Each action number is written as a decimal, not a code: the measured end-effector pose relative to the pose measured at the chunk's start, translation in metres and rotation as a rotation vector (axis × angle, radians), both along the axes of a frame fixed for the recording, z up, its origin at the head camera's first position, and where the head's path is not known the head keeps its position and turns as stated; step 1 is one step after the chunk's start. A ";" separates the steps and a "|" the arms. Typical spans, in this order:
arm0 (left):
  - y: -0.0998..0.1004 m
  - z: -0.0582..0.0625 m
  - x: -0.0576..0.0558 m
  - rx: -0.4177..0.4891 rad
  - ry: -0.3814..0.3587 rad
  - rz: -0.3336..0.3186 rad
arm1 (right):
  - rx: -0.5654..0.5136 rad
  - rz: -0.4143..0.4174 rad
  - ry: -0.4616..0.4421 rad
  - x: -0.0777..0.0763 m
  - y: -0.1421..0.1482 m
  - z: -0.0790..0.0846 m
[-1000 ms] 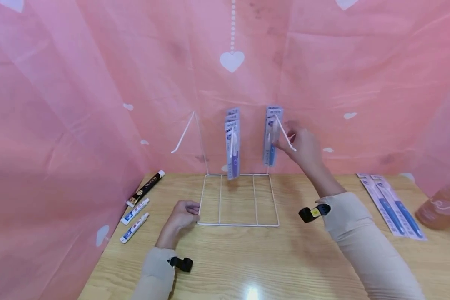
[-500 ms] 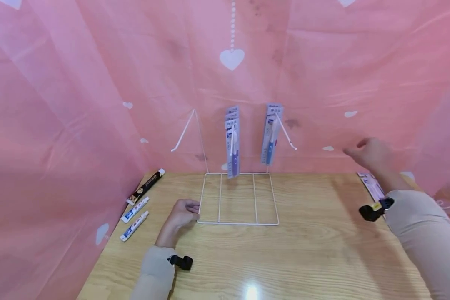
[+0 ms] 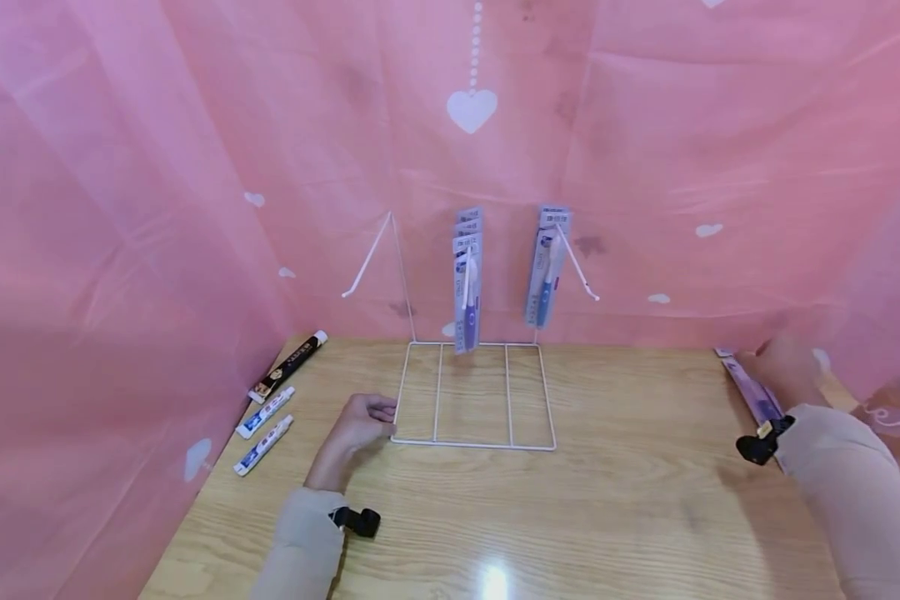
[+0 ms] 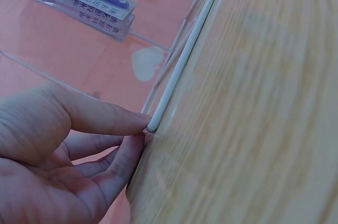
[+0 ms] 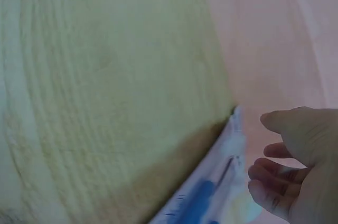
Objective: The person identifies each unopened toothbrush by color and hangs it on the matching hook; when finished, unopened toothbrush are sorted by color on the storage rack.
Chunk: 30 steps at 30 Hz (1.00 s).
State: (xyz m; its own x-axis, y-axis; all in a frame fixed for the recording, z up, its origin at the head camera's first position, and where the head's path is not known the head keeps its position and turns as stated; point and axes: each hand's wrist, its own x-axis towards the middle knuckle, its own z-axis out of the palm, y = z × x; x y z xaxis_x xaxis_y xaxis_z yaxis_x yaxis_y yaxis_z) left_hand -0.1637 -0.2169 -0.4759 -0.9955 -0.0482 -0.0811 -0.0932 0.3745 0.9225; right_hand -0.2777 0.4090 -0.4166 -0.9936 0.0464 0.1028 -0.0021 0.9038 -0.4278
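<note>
My left hand (image 3: 363, 422) pinches the front left corner of a white wire display rack (image 3: 472, 446). The left wrist view shows thumb and fingertips of this hand (image 4: 68, 150) meeting at the end of the rack's rod (image 4: 185, 57). Packaged purple toothbrushes (image 3: 468, 287) hang from the rack's middle hook, and packaged blue toothbrushes (image 3: 546, 279) from its right hook. Blurred in the head view, my right hand (image 3: 791, 367) is over the packaged toothbrushes (image 3: 750, 387) at the table's right. In the right wrist view its parted fingers hold nothing, just beside the packages (image 5: 211, 187).
The rack's left hook (image 3: 367, 254) carries nothing. A black toothpaste tube (image 3: 288, 367) and two small white toothpaste tubes (image 3: 265, 412) lie at the table's left edge. A pinkish container (image 3: 896, 417) stands far right, partly behind the sleeve. A pink curtain (image 3: 645, 167) closes off the back.
My right hand has left the packs on the right hook, swung right, and come down to the packaged toothbrushes on the table. The left hand keeps its hold on the rack.
</note>
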 end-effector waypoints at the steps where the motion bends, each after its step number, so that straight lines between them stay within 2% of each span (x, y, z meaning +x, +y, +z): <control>1: 0.000 0.000 0.000 0.003 0.001 -0.002 | 0.020 -0.019 -0.028 0.000 0.001 -0.004; 6: -0.001 0.002 0.001 -0.005 -0.008 0.010 | 0.077 -0.100 -0.124 -0.004 0.004 -0.020; 11: -0.001 0.002 0.001 0.002 -0.004 0.007 | 0.082 -0.130 -0.136 -0.003 0.003 -0.025; 14: 0.001 0.000 0.000 0.005 -0.004 0.005 | 0.070 -0.128 -0.106 0.001 0.003 -0.027; 19: 0.002 0.001 0.000 -0.001 -0.005 0.010 | 0.028 -0.117 -0.037 0.006 -0.001 -0.029; 23: 0.003 0.001 -0.001 -0.011 -0.001 0.003 | 0.047 -0.095 -0.042 0.008 -0.003 -0.027; 28: 0.003 0.001 -0.001 -0.015 -0.006 -0.002 | 0.098 -0.024 -0.053 0.007 -0.003 -0.015; 30: 0.001 0.001 0.000 -0.024 -0.012 0.006 | 0.099 0.003 -0.029 0.008 -0.007 -0.008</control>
